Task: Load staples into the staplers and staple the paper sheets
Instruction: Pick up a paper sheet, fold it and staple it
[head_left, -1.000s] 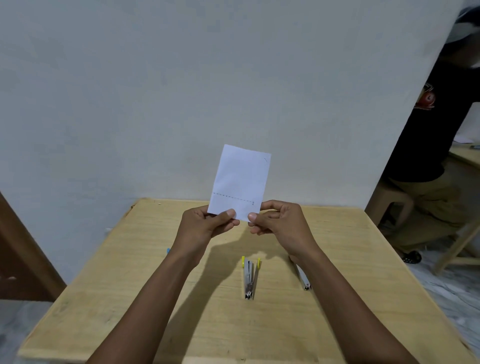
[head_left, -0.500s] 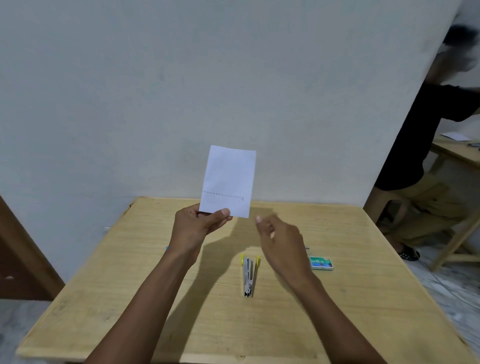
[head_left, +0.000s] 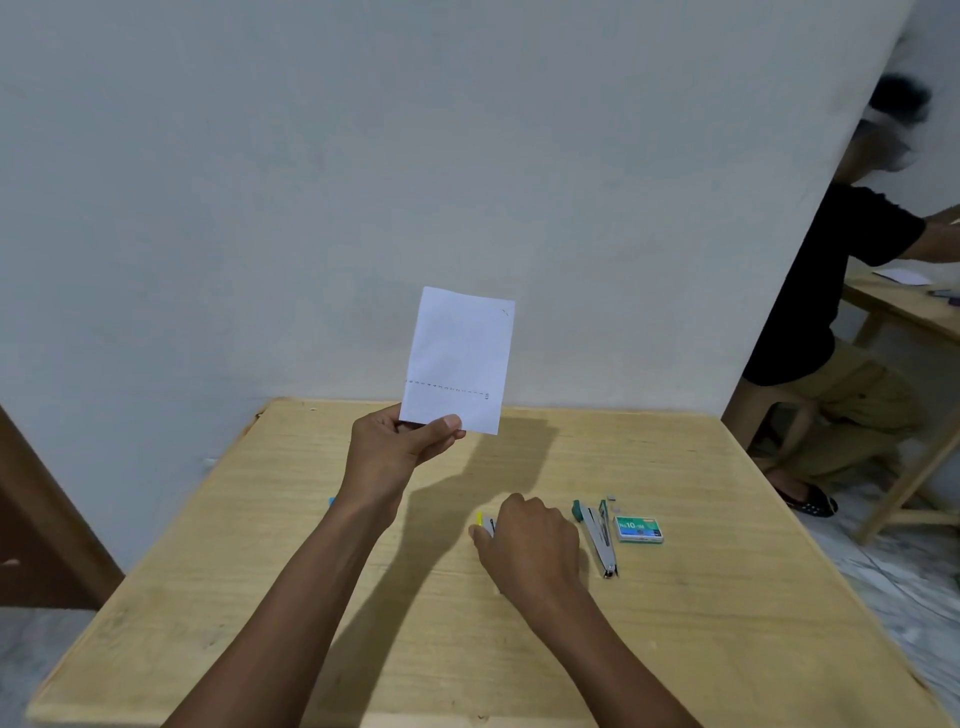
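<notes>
Paper (head_left: 460, 358) upright, long axis vertical

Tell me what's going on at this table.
A person is working at a wooden table. The left hand pinches the lower edge of a paper sheet and holds it upright in the air; a row of small marks runs across the sheet. The right hand is down over the yellow stapler and hides most of it, so a grip cannot be confirmed. A green stapler and a staple box lie untouched beside it.
</notes>
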